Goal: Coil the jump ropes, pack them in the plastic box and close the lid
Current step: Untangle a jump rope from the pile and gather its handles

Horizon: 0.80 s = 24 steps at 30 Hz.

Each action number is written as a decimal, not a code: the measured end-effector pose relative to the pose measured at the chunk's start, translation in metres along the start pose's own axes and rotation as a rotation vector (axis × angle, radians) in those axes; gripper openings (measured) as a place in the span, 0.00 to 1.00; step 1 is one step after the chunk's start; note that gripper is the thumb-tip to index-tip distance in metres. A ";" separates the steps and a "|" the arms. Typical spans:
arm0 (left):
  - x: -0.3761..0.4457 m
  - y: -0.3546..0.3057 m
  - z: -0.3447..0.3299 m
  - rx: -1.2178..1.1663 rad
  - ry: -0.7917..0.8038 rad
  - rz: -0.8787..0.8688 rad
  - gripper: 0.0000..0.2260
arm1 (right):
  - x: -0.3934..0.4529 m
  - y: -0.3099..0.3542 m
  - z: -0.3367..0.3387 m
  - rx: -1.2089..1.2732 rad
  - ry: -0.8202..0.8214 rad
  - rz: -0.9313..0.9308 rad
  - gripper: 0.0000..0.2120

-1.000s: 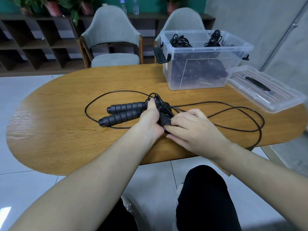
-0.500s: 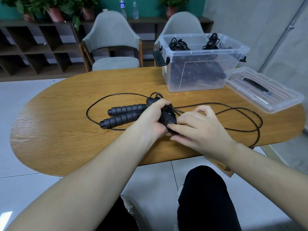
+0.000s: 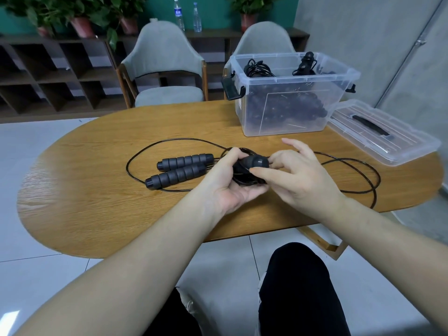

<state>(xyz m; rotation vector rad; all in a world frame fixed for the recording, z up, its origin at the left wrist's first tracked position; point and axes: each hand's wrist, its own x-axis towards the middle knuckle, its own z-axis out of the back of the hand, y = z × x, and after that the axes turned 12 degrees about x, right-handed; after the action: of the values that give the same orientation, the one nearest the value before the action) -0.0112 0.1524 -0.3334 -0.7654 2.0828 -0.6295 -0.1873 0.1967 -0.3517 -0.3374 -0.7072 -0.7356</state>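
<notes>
A black jump rope lies on the wooden table (image 3: 97, 185). Its two ribbed foam handles (image 3: 180, 169) point left and its thin cord (image 3: 358, 177) loops out to both sides. My left hand (image 3: 228, 183), palm up, grips the handles' dark right ends and a bunch of cord. My right hand (image 3: 293, 173) pinches those rounded ends (image 3: 257, 162) between thumb and forefinger, its other fingers spread. The clear plastic box (image 3: 291, 110) stands at the back right with several coiled black ropes inside. Its clear lid (image 3: 385, 134) with a black handle lies to the right of it.
Two grey chairs (image 3: 167, 69) stand behind the table, in front of a dark shelf unit (image 3: 48, 73) with potted plants and two water bottles (image 3: 188, 18). The lid reaches the table's right edge. My dark-trousered legs (image 3: 298, 294) are below the near edge.
My left hand has turned palm up and lifted the handle ends off the table. My right hand has shifted from lying over the cord to pinching the ends, fingers spread.
</notes>
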 end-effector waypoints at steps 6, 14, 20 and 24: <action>0.000 -0.005 -0.001 -0.076 0.001 -0.044 0.08 | 0.012 0.001 -0.005 0.081 -0.012 -0.028 0.12; 0.008 -0.016 0.004 0.053 -0.029 -0.091 0.24 | 0.020 0.011 0.000 0.698 -0.150 -0.536 0.06; 0.012 -0.024 -0.012 0.272 -0.093 -0.235 0.31 | 0.048 -0.003 0.007 0.687 0.041 -0.930 0.20; 0.011 -0.041 -0.025 0.240 -0.065 -0.323 0.23 | 0.073 -0.017 0.020 0.792 0.037 -1.077 0.26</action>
<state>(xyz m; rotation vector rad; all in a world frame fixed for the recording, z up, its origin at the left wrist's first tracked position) -0.0245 0.1208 -0.2983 -0.9754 1.7974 -0.9968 -0.1704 0.1587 -0.2862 0.8553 -1.0789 -1.3714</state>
